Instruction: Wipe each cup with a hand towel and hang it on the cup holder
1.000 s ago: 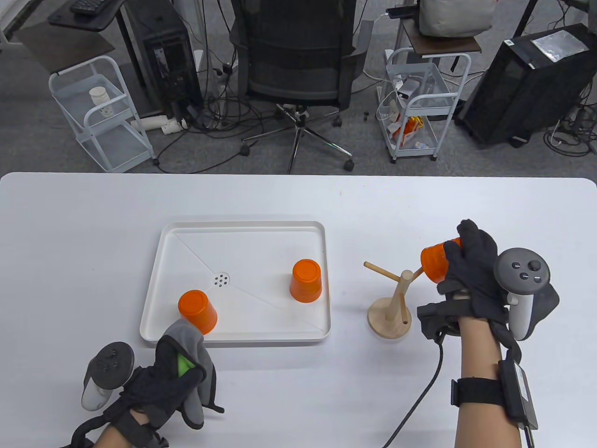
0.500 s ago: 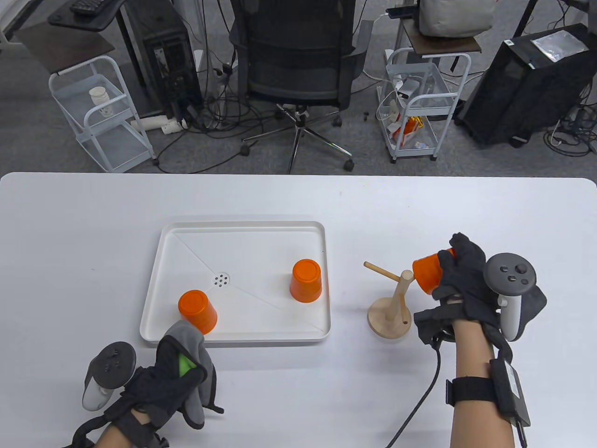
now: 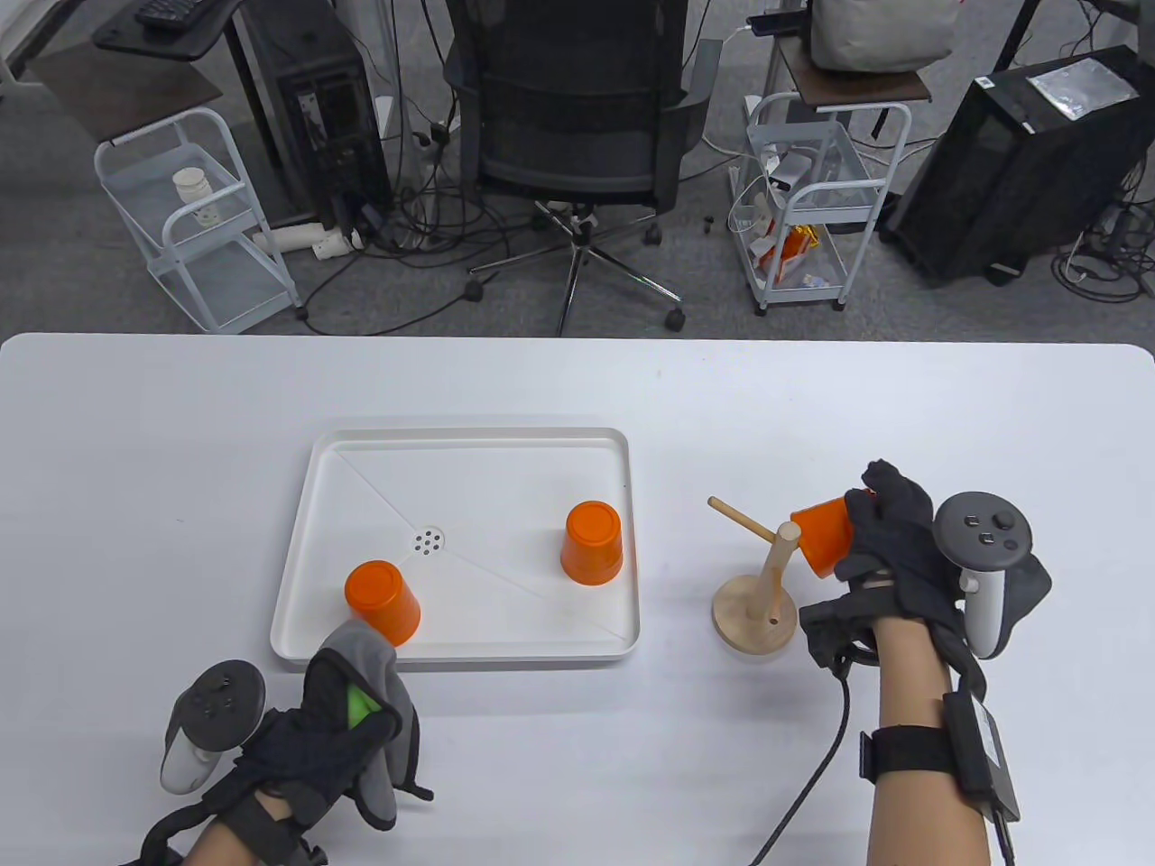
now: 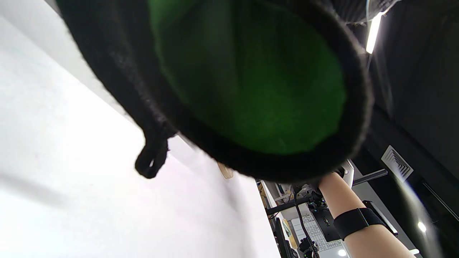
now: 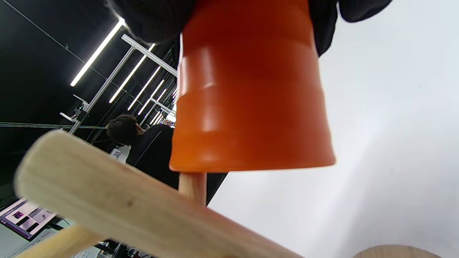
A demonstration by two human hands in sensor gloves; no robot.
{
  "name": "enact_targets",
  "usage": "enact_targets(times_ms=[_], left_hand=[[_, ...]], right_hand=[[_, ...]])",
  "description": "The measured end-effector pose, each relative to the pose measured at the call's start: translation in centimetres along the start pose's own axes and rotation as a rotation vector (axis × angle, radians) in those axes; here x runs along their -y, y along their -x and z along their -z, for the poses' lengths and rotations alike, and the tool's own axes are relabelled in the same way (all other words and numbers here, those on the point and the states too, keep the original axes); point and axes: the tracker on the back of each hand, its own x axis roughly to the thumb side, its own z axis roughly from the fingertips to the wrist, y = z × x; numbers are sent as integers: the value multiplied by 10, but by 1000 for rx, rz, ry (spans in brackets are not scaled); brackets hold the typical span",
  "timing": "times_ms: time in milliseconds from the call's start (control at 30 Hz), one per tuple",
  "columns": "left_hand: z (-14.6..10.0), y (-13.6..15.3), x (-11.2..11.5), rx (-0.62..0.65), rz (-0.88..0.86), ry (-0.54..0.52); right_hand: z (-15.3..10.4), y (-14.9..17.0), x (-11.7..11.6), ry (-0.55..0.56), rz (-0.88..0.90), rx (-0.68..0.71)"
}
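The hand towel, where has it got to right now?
The hand towel is at the table view's lower left, gripped in the left hand, just in front of the white tray and its nearer orange cup.

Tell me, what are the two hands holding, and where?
Right hand grips an orange plastic cup round its closed end; left hand clutches a bunched grey-and-green hand towel.

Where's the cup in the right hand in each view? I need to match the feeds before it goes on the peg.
Table view: held cup at right, gripped by the right hand, mouth toward the wooden cup holder.
Left wrist view: not in it; the hand towel fills the view.
Right wrist view: held cup at top centre, mouth down, a peg entering it.
Shared landmark: the cup holder, seen in the table and right wrist views.
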Motion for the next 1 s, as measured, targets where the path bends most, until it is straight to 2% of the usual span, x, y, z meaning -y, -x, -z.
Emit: enact_targets(times_ms=[667,833,1000], left_hand=[[0,1,0,4,0,0],[0,2,0,8,1,0],[0,1,-1,14,2,0]], right_hand=[[-2,2,-2,-2,6,-9],[-12,-11,7,9,11,58],[-35,-43,13,29,-72,209]])
